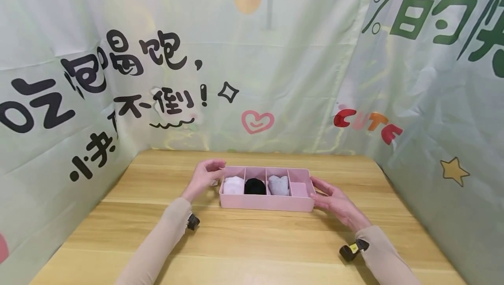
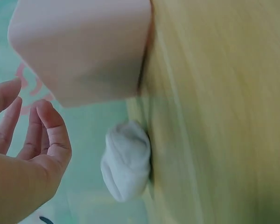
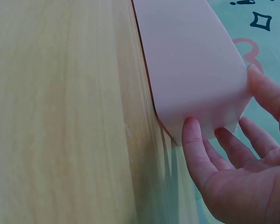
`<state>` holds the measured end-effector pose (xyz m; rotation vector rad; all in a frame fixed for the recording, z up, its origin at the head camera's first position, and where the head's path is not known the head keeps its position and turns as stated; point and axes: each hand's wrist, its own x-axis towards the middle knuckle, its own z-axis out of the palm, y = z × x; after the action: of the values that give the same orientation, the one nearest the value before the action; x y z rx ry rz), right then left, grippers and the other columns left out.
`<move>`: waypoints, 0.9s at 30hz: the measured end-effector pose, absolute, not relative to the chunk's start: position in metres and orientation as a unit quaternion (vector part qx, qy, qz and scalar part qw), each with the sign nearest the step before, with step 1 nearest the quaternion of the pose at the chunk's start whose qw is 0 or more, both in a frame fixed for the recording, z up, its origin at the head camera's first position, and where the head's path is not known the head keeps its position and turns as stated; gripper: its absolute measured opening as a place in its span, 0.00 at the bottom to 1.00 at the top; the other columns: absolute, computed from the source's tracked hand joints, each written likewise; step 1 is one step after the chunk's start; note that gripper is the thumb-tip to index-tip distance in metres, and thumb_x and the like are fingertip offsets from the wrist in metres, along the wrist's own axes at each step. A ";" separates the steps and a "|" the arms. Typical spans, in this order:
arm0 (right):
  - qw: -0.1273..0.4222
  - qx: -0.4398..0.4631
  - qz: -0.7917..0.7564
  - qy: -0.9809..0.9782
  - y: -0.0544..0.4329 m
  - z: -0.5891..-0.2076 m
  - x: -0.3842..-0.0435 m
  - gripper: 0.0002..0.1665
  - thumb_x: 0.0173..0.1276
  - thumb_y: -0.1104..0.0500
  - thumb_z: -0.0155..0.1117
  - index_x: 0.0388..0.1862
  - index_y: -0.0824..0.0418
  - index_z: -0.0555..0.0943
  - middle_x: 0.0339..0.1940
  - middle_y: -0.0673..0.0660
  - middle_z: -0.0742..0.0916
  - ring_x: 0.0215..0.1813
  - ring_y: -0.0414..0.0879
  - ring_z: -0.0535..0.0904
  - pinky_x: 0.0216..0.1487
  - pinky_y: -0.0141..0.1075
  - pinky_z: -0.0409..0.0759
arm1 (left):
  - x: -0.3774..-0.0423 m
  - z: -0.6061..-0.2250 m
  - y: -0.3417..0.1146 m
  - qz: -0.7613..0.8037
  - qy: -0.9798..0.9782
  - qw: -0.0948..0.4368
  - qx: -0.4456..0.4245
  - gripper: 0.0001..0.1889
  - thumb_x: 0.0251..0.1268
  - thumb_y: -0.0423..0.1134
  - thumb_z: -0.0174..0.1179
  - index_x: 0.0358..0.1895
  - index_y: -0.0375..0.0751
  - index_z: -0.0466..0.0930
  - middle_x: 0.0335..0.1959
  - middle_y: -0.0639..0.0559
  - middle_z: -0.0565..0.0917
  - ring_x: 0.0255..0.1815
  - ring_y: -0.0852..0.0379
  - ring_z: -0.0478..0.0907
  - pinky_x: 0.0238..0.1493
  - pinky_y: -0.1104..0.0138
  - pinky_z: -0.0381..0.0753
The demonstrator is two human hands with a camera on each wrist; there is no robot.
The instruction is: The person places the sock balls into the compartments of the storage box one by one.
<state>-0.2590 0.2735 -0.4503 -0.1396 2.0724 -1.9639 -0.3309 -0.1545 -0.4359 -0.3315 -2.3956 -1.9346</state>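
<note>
A long pink divided box (image 1: 267, 203) sits on the table, with a white rolled sock (image 1: 234, 185), a black rolled sock (image 1: 255, 186) and a grey rolled sock (image 1: 278, 185) in separate compartments. In the rightmost compartment only pink plastic shows. My left hand (image 1: 206, 173) is at the box's left end, fingers loosely bent and holding nothing. Below it, beside that end, lies another whitish balled sock (image 2: 126, 161), mostly hidden by the hand in the head view. My right hand (image 3: 245, 172) touches the box's right end with spread fingertips, the thumb near its upper edge.
The wooden table (image 1: 252, 250) runs back to a pale printed cloth (image 1: 299, 79), which hangs behind and along both sides. A small black camera (image 1: 193, 222) is strapped at the left wrist, another black camera (image 1: 348, 253) at the right.
</note>
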 end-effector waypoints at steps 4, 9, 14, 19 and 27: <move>0.140 -0.049 -0.681 0.717 0.274 -0.450 -0.259 0.43 0.73 0.64 0.59 0.80 0.61 0.50 0.80 0.67 0.52 0.65 0.50 0.75 0.57 0.36 0.80 | -0.336 -0.438 -0.170 -0.628 -0.772 0.011 -0.096 0.25 0.60 0.31 0.67 0.60 0.29 0.75 0.56 0.34 0.81 0.48 0.55 0.80 0.45 0.64 0.82; 0.140 -0.048 -0.686 0.713 0.274 -0.451 -0.260 0.43 0.72 0.64 0.59 0.80 0.62 0.50 0.80 0.67 0.53 0.62 0.47 0.77 0.56 0.35 0.81 | -0.343 -0.436 -0.185 -0.621 -0.780 0.004 -0.082 0.27 0.59 0.31 0.67 0.63 0.30 0.73 0.61 0.34 0.77 0.49 0.56 0.78 0.46 0.64 0.80; 0.141 -0.058 -0.689 0.708 0.274 -0.453 -0.260 0.45 0.71 0.63 0.61 0.79 0.64 0.49 0.80 0.68 0.52 0.61 0.46 0.77 0.56 0.35 0.81 | -0.348 -0.437 -0.193 -0.621 -0.783 0.006 -0.048 0.26 0.59 0.31 0.67 0.62 0.34 0.75 0.63 0.33 0.75 0.52 0.54 0.77 0.46 0.64 0.79; 0.140 -0.054 -0.687 0.711 0.274 -0.454 -0.259 0.45 0.71 0.63 0.62 0.80 0.62 0.50 0.80 0.67 0.52 0.64 0.48 0.75 0.56 0.35 0.80 | -0.354 -0.442 -0.197 -0.615 -0.788 0.004 -0.020 0.26 0.58 0.31 0.67 0.62 0.34 0.75 0.65 0.34 0.74 0.54 0.51 0.76 0.47 0.61 0.79; 0.143 -0.048 -0.686 0.712 0.274 -0.452 -0.259 0.44 0.71 0.63 0.61 0.80 0.62 0.50 0.80 0.66 0.52 0.63 0.47 0.75 0.57 0.35 0.80 | -0.363 -0.446 -0.201 -0.597 -0.801 -0.033 0.037 0.26 0.59 0.33 0.67 0.63 0.41 0.76 0.71 0.45 0.70 0.36 0.57 0.75 0.41 0.63 0.78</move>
<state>-0.2590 0.2743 -0.4521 -0.1391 2.0525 -1.9784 -0.3631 -0.2007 -0.4457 0.1194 -2.5698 -1.9147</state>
